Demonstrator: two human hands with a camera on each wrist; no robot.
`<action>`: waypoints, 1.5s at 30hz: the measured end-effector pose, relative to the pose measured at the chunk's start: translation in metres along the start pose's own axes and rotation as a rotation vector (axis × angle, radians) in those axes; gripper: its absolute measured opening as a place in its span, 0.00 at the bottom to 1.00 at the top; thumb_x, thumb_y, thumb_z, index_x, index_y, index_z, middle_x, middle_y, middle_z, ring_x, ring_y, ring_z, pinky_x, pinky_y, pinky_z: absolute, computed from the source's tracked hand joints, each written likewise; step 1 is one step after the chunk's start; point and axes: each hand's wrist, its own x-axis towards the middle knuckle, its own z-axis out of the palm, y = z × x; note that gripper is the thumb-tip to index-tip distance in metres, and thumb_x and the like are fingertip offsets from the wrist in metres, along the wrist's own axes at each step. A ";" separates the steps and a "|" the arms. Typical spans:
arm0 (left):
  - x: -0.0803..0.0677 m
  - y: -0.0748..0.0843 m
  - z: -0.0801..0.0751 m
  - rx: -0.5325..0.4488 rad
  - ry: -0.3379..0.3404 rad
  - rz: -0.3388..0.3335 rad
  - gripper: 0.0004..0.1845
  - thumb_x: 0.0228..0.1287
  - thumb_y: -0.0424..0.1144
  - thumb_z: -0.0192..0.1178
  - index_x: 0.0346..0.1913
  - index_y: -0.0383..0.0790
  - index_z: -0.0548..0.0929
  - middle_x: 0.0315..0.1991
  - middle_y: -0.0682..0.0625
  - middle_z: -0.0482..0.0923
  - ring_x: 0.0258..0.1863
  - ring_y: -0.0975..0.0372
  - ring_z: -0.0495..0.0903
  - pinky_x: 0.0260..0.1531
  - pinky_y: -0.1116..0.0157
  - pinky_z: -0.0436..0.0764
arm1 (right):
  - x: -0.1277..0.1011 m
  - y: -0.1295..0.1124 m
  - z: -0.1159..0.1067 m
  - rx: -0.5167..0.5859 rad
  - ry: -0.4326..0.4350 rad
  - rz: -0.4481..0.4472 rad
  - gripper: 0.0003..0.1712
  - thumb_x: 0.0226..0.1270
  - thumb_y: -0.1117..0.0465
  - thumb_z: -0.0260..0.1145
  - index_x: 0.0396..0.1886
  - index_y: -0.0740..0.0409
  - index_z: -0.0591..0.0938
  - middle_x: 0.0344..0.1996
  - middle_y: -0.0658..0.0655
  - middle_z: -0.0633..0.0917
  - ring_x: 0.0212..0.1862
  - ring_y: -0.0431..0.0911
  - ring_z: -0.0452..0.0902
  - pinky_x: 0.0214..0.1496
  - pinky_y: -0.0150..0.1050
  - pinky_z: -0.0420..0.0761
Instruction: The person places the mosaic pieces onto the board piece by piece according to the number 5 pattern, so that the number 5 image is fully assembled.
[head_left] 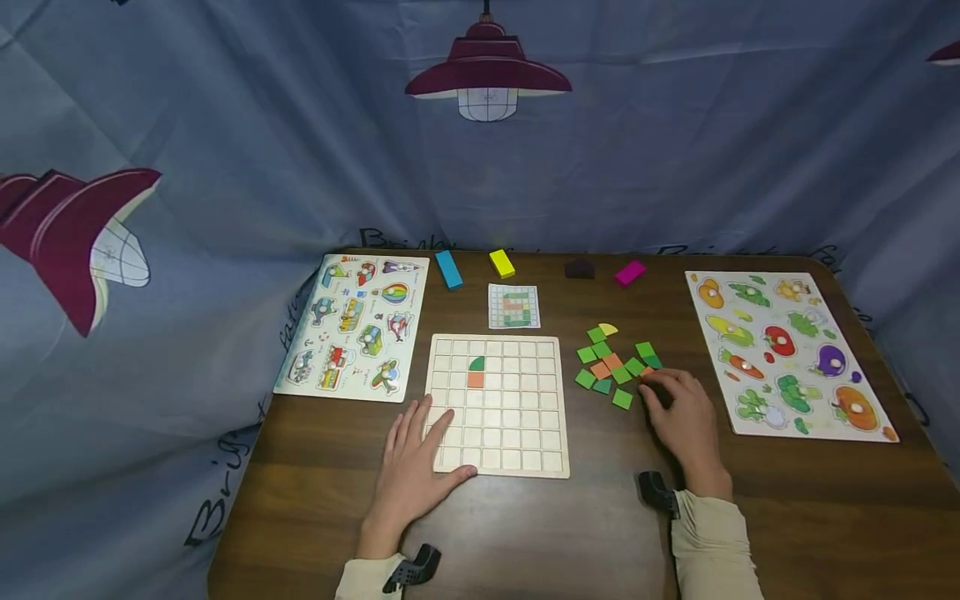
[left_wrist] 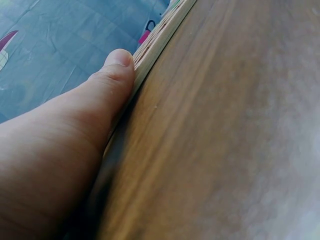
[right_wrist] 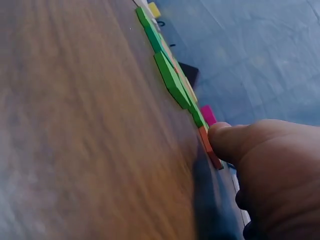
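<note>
A pale wooden grid board (head_left: 562, 417) lies in the middle of the table. A green quarter-round tile (head_left: 477, 364) sits in one of its cells, directly above an orange square tile (head_left: 476, 380). My left hand (head_left: 412, 467) rests on the board's lower left edge with fingers spread; its thumb (left_wrist: 117, 75) lies against the edge. To the right of the board, my right hand (head_left: 686, 417) pinches an orange tile (right_wrist: 210, 147) at the right side of a loose group of tiles. Green square tiles (head_left: 622, 399), orange ones and a yellow rounded tile (head_left: 607, 329) make up that group.
Behind the board lies a small card (head_left: 513, 307) with a coloured grid pattern. Blue (head_left: 448, 270), yellow (head_left: 502, 263), dark (head_left: 580, 268) and magenta (head_left: 630, 272) blocks line the back edge. Picture puzzle boards flank the area, vehicles (head_left: 352, 325) left and vegetables (head_left: 787, 354) right.
</note>
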 end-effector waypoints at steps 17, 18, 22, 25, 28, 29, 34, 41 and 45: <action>0.000 0.001 0.000 -0.009 -0.031 -0.025 0.50 0.54 0.79 0.60 0.77 0.57 0.67 0.83 0.48 0.48 0.82 0.48 0.48 0.79 0.45 0.49 | -0.007 0.013 0.001 -0.028 -0.023 0.110 0.13 0.67 0.61 0.72 0.46 0.65 0.84 0.53 0.67 0.82 0.56 0.64 0.77 0.57 0.62 0.76; 0.000 0.001 -0.001 -0.011 -0.033 -0.028 0.50 0.54 0.78 0.60 0.77 0.57 0.67 0.83 0.48 0.48 0.83 0.48 0.48 0.80 0.46 0.48 | -0.007 0.013 0.001 -0.034 -0.023 0.107 0.13 0.67 0.61 0.72 0.45 0.65 0.84 0.53 0.67 0.82 0.56 0.63 0.77 0.57 0.62 0.76; 0.000 0.002 -0.001 -0.015 -0.037 -0.037 0.50 0.53 0.78 0.60 0.77 0.57 0.67 0.83 0.48 0.48 0.83 0.49 0.48 0.79 0.45 0.48 | -0.007 0.012 0.003 -0.045 -0.013 0.101 0.12 0.68 0.61 0.71 0.46 0.64 0.83 0.50 0.67 0.83 0.54 0.63 0.78 0.55 0.62 0.77; 0.000 0.003 -0.001 -0.017 -0.040 -0.044 0.51 0.53 0.79 0.60 0.76 0.57 0.67 0.83 0.48 0.49 0.83 0.49 0.47 0.79 0.44 0.49 | -0.008 0.007 0.003 -0.042 0.008 0.092 0.12 0.68 0.62 0.71 0.46 0.65 0.83 0.49 0.67 0.83 0.52 0.63 0.79 0.54 0.62 0.78; 0.001 0.003 -0.001 -0.022 -0.043 -0.047 0.51 0.53 0.78 0.61 0.76 0.57 0.68 0.83 0.47 0.49 0.82 0.48 0.48 0.79 0.44 0.50 | -0.008 -0.003 0.006 -0.023 0.039 0.050 0.12 0.67 0.63 0.72 0.45 0.65 0.83 0.47 0.66 0.83 0.51 0.62 0.79 0.54 0.62 0.79; 0.001 0.003 -0.001 -0.022 -0.045 -0.048 0.51 0.53 0.78 0.61 0.76 0.57 0.68 0.83 0.47 0.49 0.82 0.48 0.48 0.79 0.44 0.50 | -0.008 -0.008 0.008 -0.014 0.045 0.022 0.12 0.66 0.64 0.73 0.44 0.65 0.83 0.46 0.66 0.83 0.51 0.62 0.80 0.53 0.62 0.79; 0.001 0.001 -0.002 -0.015 -0.065 -0.057 0.51 0.53 0.79 0.60 0.77 0.58 0.67 0.83 0.48 0.48 0.83 0.49 0.46 0.79 0.44 0.49 | -0.012 -0.043 0.027 0.036 0.003 -0.121 0.11 0.63 0.63 0.75 0.43 0.60 0.85 0.44 0.62 0.85 0.49 0.57 0.81 0.50 0.56 0.83; 0.002 0.002 -0.004 -0.017 -0.061 -0.054 0.51 0.53 0.78 0.60 0.77 0.57 0.67 0.83 0.48 0.48 0.83 0.49 0.47 0.79 0.44 0.49 | -0.012 -0.115 0.055 0.124 -0.188 -0.257 0.09 0.65 0.57 0.75 0.41 0.52 0.85 0.45 0.53 0.86 0.48 0.48 0.83 0.47 0.48 0.85; 0.002 0.003 -0.003 -0.014 -0.059 -0.050 0.51 0.53 0.78 0.60 0.77 0.57 0.67 0.83 0.47 0.49 0.82 0.48 0.48 0.79 0.44 0.50 | -0.009 -0.149 0.064 0.146 -0.260 -0.322 0.06 0.66 0.55 0.74 0.39 0.48 0.85 0.43 0.48 0.86 0.49 0.45 0.84 0.50 0.44 0.86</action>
